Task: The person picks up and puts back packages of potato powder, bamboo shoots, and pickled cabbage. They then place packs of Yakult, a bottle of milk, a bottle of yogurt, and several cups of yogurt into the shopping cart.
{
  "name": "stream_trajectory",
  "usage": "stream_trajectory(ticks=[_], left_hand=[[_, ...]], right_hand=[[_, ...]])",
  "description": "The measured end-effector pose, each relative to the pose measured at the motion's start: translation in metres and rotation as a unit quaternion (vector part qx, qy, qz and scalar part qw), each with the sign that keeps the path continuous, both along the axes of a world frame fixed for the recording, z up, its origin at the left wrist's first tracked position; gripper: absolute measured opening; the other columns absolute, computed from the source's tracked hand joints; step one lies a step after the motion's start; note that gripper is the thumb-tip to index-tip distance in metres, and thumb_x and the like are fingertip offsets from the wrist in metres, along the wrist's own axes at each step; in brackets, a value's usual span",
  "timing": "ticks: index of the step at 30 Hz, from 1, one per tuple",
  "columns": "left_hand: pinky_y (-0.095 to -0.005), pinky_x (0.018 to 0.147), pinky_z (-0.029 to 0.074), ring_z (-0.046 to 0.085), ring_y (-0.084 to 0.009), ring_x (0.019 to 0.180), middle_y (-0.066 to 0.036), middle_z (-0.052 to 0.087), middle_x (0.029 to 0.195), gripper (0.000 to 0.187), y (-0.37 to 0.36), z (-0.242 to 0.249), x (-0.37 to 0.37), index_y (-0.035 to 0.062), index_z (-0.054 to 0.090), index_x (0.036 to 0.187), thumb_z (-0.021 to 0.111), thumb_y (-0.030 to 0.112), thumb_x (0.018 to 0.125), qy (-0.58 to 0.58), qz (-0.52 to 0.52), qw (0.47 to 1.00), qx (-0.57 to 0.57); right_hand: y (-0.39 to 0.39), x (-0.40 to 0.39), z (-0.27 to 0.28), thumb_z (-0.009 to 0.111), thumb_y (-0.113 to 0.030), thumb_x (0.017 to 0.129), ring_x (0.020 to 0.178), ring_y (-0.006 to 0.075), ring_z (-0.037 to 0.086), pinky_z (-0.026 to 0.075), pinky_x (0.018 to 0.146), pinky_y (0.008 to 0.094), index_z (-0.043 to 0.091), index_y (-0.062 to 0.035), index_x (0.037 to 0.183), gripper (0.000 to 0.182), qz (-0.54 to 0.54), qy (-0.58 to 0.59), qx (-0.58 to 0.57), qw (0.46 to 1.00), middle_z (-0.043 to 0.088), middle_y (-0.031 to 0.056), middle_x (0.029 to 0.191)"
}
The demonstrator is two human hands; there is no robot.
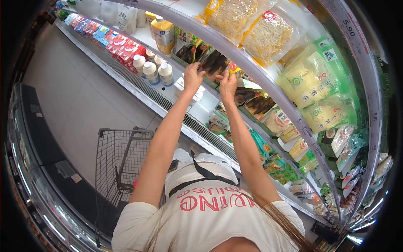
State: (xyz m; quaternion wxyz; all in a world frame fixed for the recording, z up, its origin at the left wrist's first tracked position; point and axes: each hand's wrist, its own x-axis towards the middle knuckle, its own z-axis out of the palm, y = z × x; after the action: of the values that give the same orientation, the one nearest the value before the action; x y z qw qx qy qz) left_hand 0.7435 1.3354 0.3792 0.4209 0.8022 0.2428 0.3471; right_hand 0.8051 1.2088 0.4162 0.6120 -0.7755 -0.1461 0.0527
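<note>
Both the left hand (192, 77) and the right hand (228, 85) are closed on a dark packet (214, 63) at the shelf, not yet placed in the empty shopping cart (119, 161) below the left elbow.

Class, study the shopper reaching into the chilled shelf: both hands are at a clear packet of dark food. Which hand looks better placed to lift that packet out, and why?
Probably the left hand. Its fingers curl over the dark packet's top edge. The right hand sits lower, pinching only the bottom corner, so it looks better suited to steadying.
</note>
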Motion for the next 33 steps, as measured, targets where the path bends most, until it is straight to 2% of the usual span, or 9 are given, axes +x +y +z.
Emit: stream_trajectory(ticks=[6,13,16,21,24,28,30,32,33], left_hand=[[-0.0440,0.092,0.042,0.052,-0.0382,0.104,-0.022,0.060,0.108,0.045,-0.023,0.014,-0.007,-0.0026,0.055,0.117,0.070,0.011,0.077,-0.005,0.069,0.996,0.060],[-0.0424,0.084,0.040,0.057,-0.0304,0.098,-0.010,0.067,0.090,0.024,-0.019,-0.005,-0.007,0.0058,0.064,0.099,0.070,0.018,0.079,0.055,0.084,0.991,0.088],[-0.0422,0.084,0.039,0.057,-0.0287,0.098,-0.009,0.068,0.088,0.021,-0.014,-0.010,-0.002,0.0076,0.065,0.095,0.071,0.019,0.079,0.087,0.101,0.986,0.095],[-0.0457,0.088,0.043,0.055,-0.0372,0.101,-0.018,0.065,0.098,0.037,-0.021,0.008,-0.025,0.0013,0.061,0.111,0.071,0.015,0.078,0.044,0.105,0.991,0.076],[-0.0432,0.086,0.043,0.054,-0.0375,0.098,-0.018,0.062,0.101,0.032,-0.043,0.022,-0.096,0.0003,0.060,0.108,0.068,0.009,0.078,0.004,0.066,0.997,0.045],[-0.0398,0.075,0.048,0.063,-0.0319,0.079,-0.016,0.067,0.082,0.014,-0.104,0.009,-0.253,0.0005,0.066,0.085,0.067,0.013,0.077,0.175,-0.016,0.980,-0.097],[-0.0360,0.071,0.050,0.065,-0.0289,0.078,-0.015,0.068,0.086,0.016,-0.139,0.012,-0.324,0.0017,0.068,0.084,0.069,0.016,0.077,0.253,-0.095,0.943,-0.196],[-0.0354,0.069,0.050,0.064,-0.0229,0.074,-0.011,0.068,0.083,0.018,-0.174,0.022,-0.361,0.0040,0.069,0.090,0.067,0.016,0.078,0.268,-0.135,0.918,-0.261],[-0.0353,0.070,0.050,0.064,-0.0223,0.074,-0.011,0.068,0.083,0.019,-0.182,0.021,-0.366,0.0039,0.069,0.092,0.067,0.017,0.078,0.255,-0.132,0.913,-0.291]], right_hand=[[-0.008,-0.019,0.018,0.057,-0.014,0.091,0.065,0.0256,0.067,0.051,0.062,0.0356,0.049,0.0051,0.088,0.021,0.000,-0.101,-0.205,0.974,0.067,0.0208,0.077],[-0.008,-0.036,-0.006,0.057,-0.011,0.089,0.089,0.0334,0.067,0.050,0.077,0.0354,0.049,0.0103,0.113,0.033,0.066,-0.097,-0.111,0.987,0.067,0.0238,0.094],[-0.009,-0.025,-0.018,0.055,-0.007,0.086,0.091,0.0446,0.063,0.050,0.075,0.0447,0.047,0.0082,0.114,0.033,0.078,-0.114,-0.149,0.979,0.063,0.0318,0.092],[-0.015,-0.044,-0.006,0.054,-0.004,0.088,0.103,0.0378,0.063,0.051,0.082,0.0415,0.045,0.0065,0.125,0.040,0.102,-0.098,-0.079,0.987,0.062,0.0260,0.112],[-0.054,-0.094,0.012,0.056,-0.006,0.089,0.102,0.0372,0.063,0.053,0.079,0.0415,0.046,0.0055,0.124,0.038,0.195,-0.143,-0.134,0.961,0.063,0.0242,0.108],[-0.186,-0.133,0.014,0.066,-0.014,0.077,0.078,0.0394,0.061,0.048,0.070,0.0451,0.064,0.0002,0.080,0.014,0.499,-0.006,-0.378,0.780,0.063,0.0207,0.081],[-0.252,-0.135,0.002,0.065,-0.017,0.080,0.074,0.0365,0.063,0.050,0.070,0.0400,0.068,-0.0005,0.082,0.017,0.555,-0.044,-0.424,0.714,0.065,0.0202,0.081],[-0.272,-0.142,0.035,0.062,-0.016,0.082,0.076,0.0354,0.064,0.051,0.071,0.0375,0.069,-0.0013,0.090,0.018,0.471,0.099,-0.332,0.811,0.065,0.0210,0.081],[-0.270,-0.141,0.048,0.062,-0.015,0.082,0.076,0.0349,0.064,0.051,0.070,0.0374,0.070,-0.0014,0.091,0.018,0.499,0.095,-0.326,0.798,0.065,0.0209,0.081]])
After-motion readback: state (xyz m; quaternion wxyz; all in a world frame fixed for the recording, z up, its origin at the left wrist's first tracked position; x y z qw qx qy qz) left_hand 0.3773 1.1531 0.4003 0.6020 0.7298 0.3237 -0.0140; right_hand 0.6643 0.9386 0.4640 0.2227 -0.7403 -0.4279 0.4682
